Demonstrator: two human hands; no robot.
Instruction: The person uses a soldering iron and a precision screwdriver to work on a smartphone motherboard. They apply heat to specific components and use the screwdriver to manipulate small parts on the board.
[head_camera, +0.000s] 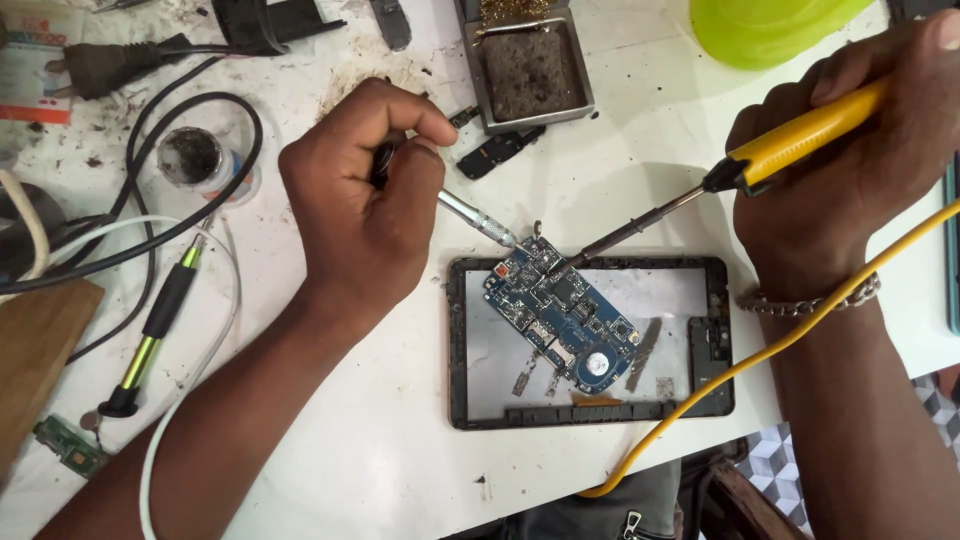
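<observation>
The right hand (850, 150) gripped a yellow soldering iron (790, 140), the left hand (360, 200) held tweezers (478, 218), both tips on the blue circuit board (562, 310).

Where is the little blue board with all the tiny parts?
In the head view, the blue circuit board lies right of centre inside the black frame, with the soldering iron tip touching its top edge.

White work table (400, 440), stained and littered with dark debris. At centre-right lies an opened tablet frame (590, 410) carrying a blue circuit board (565, 315). At 12 o'clock, a metal tray (530, 75) with a dark sponge; at 1 o'clock, a green bowl (770, 25). At 9 o'clock, a black-and-green tool (155, 325), black cables (150, 240) and a small round jar (195, 158). At 7 o'clock, a small green board (68, 445).
</observation>
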